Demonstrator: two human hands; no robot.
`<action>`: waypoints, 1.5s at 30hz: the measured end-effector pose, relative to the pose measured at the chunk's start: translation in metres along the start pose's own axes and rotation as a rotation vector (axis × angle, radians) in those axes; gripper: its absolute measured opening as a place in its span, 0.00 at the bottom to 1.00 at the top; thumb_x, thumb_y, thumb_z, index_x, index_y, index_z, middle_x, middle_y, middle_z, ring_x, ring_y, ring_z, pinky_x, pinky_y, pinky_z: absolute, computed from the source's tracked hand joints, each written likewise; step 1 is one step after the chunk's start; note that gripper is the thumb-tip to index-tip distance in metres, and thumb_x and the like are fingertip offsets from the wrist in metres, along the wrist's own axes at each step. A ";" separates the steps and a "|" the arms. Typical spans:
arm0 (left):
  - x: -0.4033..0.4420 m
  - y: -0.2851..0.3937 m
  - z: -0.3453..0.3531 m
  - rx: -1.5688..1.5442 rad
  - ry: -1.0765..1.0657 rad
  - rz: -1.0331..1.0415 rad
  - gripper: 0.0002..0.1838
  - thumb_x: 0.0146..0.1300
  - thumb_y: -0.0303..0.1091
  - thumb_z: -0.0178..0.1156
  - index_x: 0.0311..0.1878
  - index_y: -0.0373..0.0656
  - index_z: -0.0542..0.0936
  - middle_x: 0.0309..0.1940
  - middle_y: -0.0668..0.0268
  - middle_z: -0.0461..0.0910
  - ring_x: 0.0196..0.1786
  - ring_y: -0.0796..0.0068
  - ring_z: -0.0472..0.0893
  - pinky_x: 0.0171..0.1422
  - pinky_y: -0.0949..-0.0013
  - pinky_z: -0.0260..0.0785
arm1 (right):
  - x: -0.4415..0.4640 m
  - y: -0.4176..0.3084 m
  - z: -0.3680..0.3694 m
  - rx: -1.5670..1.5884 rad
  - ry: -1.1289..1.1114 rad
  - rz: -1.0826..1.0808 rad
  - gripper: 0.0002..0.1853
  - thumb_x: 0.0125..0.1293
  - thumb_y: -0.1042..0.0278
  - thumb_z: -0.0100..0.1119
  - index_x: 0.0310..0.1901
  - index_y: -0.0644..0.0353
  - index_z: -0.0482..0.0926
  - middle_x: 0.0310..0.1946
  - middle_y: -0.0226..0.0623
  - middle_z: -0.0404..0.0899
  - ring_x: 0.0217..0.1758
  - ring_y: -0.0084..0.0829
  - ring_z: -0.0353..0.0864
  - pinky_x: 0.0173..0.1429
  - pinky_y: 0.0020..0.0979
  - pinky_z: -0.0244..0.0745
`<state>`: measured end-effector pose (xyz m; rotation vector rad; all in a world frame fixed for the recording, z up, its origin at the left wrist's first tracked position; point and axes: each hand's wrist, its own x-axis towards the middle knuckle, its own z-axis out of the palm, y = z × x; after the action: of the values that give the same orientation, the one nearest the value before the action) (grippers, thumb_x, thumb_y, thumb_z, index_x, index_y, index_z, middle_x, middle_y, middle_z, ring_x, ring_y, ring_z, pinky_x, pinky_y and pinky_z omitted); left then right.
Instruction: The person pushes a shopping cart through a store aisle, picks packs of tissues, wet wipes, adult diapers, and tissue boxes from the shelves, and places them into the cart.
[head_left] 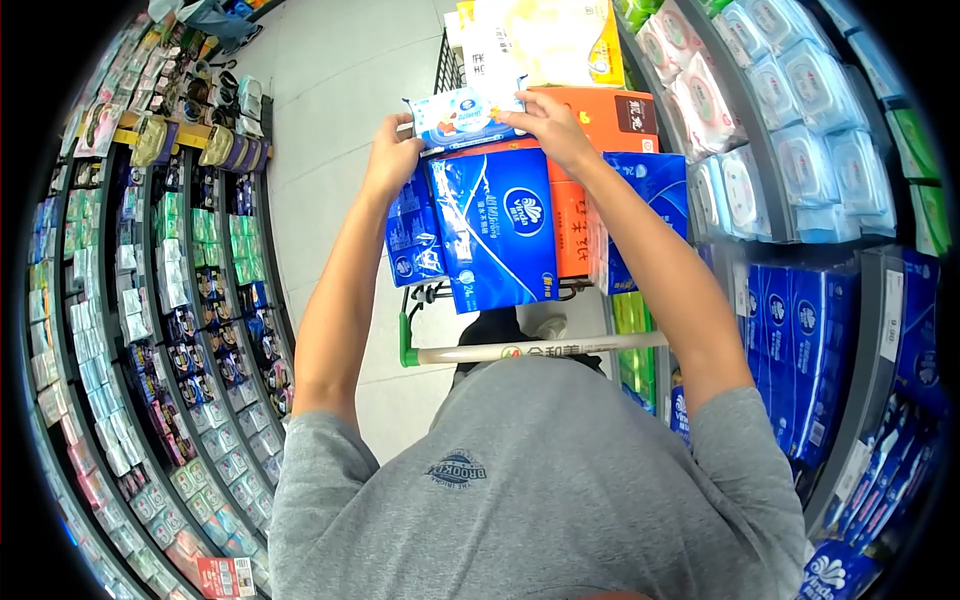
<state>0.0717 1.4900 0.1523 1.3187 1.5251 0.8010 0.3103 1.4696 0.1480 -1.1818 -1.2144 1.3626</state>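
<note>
Left hand (396,146) curled on blue-and-white soft packet's (462,112) left end | packet at far edge of blue Vinda tissue multipack (482,245), long axis hand-to-hand; I find neither hand nearer | right hand (552,124), fingers closed, gripping right end

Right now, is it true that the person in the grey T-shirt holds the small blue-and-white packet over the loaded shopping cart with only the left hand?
Not quite: the head view shows the left hand and the right hand holding the small blue-and-white packet over the loaded shopping cart.
</note>
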 end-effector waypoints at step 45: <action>-0.420 0.482 0.484 0.387 -0.789 1.854 0.35 0.44 0.41 0.64 0.57 0.31 0.77 0.57 0.43 0.76 0.58 0.52 0.78 0.63 0.64 0.70 | -0.578 -0.401 -0.267 -1.500 1.014 0.891 0.31 0.50 0.66 0.57 0.59 0.66 0.75 0.58 0.57 0.76 0.63 0.46 0.76 0.65 0.39 0.71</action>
<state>0.6919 1.1356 0.5169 2.7710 -0.5717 0.7454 0.6519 0.9551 0.5770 -3.1509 -0.7637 -0.1506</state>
